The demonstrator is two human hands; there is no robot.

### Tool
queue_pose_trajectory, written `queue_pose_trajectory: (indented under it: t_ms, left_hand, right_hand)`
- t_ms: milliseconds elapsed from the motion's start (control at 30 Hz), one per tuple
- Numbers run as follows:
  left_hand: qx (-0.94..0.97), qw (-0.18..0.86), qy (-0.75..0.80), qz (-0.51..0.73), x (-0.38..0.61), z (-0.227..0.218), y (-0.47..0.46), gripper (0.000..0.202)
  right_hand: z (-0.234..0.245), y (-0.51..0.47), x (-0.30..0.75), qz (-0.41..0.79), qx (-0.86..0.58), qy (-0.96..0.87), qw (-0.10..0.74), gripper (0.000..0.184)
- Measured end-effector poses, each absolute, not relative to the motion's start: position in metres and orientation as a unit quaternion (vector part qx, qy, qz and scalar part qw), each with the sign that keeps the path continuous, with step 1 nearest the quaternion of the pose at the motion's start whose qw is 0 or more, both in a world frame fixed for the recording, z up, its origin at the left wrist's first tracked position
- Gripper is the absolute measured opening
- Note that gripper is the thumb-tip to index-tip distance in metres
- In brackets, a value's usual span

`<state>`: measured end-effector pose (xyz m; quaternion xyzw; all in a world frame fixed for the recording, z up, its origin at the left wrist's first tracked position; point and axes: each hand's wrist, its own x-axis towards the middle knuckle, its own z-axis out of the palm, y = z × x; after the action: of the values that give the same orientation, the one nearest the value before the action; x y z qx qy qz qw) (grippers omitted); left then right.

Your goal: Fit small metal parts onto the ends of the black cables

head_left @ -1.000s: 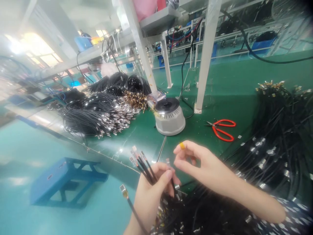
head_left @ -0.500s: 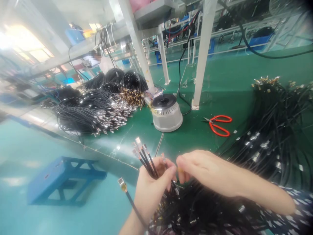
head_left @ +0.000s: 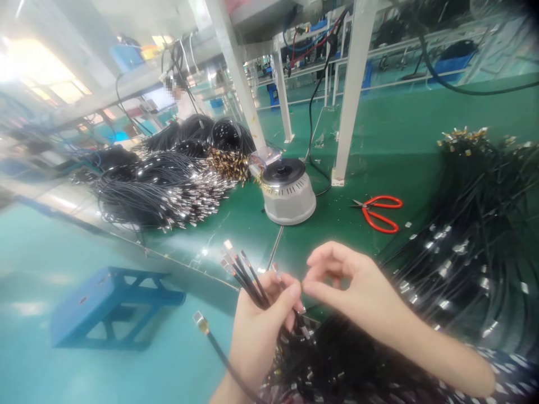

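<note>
since half a second ago the right hand (head_left: pixel 357 292) has lifted slightly, its fingertips pinched narrow against the left thumb; whether they hold anything i cannot tell. the left hand (head_left: pixel 256 331) clasps the cable bundle (head_left: pixel 246 272), tilted over the near edge of the green table (head_left: pixel 379 157).

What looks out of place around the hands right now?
One cable end hangs loose below the left hand, apart from the cable bundle it grips. The right hand pinches beside that bundle. Nothing looks spilled or damaged.

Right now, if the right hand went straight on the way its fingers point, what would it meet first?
Probably the left hand, gripping black cables; its thumb nearly touches the right hand; depth unclear.
</note>
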<state>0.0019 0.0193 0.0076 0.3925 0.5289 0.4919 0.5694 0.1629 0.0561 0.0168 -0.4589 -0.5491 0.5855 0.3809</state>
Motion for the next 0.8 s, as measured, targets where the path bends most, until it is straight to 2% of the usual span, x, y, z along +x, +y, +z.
queue_pose_trajectory:
  t_ms: [100, 300, 367, 500, 800]
  left_hand:
    - [0.359, 0.576, 0.515, 0.524, 0.005, 0.009, 0.017, 0.021]
    - [0.356, 0.585, 0.517, 0.513, 0.007, 0.01, 0.014, 0.013]
    - [0.364, 0.587, 0.518, 0.504, 0.006, 0.01, 0.013, 0.015]
    - [0.394, 0.585, 0.511, 0.491, 0.006, 0.012, 0.009, 0.032]
    - [0.387, 0.593, 0.503, 0.495, 0.008, 0.014, 0.007, 0.028]
  right_hand:
    - [0.018, 0.061, 0.165, 0.599, -0.463, -0.517, 0.398, 0.025]
    - [0.02, 0.067, 0.166, 0.654, -0.413, -0.5, 0.39, 0.028]
    - [0.022, 0.066, 0.164, 0.653, -0.407, -0.508, 0.387, 0.027]
    - [0.027, 0.065, 0.162, 0.634, -0.407, -0.537, 0.38, 0.023]
    - [0.034, 0.066, 0.164, 0.599, -0.412, -0.572, 0.38, 0.024]
